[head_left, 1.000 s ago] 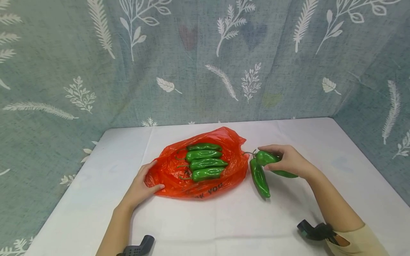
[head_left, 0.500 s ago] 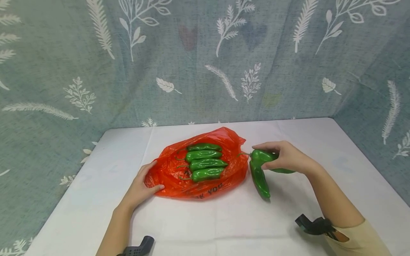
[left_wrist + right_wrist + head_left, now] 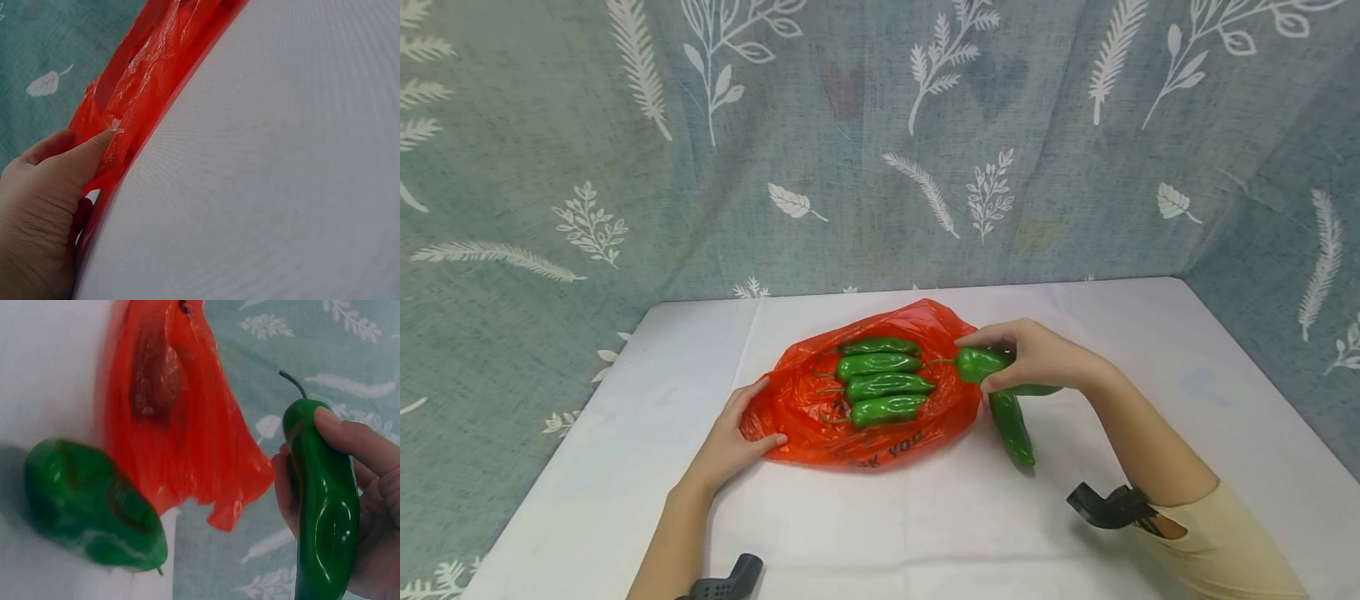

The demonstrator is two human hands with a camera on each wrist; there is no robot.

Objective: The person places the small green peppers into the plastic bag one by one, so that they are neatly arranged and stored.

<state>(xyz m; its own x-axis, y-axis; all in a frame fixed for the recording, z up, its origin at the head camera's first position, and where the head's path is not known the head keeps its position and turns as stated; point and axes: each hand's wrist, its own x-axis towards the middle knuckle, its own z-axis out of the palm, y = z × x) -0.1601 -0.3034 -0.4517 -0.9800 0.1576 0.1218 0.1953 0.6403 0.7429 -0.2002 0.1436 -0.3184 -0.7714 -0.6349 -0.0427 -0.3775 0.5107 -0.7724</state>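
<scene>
Held by its stem end in my right hand (image 3: 1048,354) is a long green chili pepper (image 3: 325,487), its thin stem pointing left over the right rim of a red plastic bag (image 3: 801,429). Four fingers' worth of bag edge on the left lies in my left hand (image 3: 722,442), with the thumb (image 3: 94,153) pressed against the plastic. Inside the bag several green chili peppers (image 3: 887,408) lie side by side, stems to the left. One more green chili pepper (image 3: 1013,429) rests on the table just right of the bag, partly hidden under the held one.
A white cloth covers the table (image 3: 880,533). Behind it hangs a blue-green curtain (image 3: 865,208) with white leaf patterns, also along both sides. Black wrist cameras are strapped to the left forearm and right forearm (image 3: 1112,504).
My right hand has moved left with the chili pepper, from beside the loose one to the bag's right rim. The left hand stays at the bag's left edge.
</scene>
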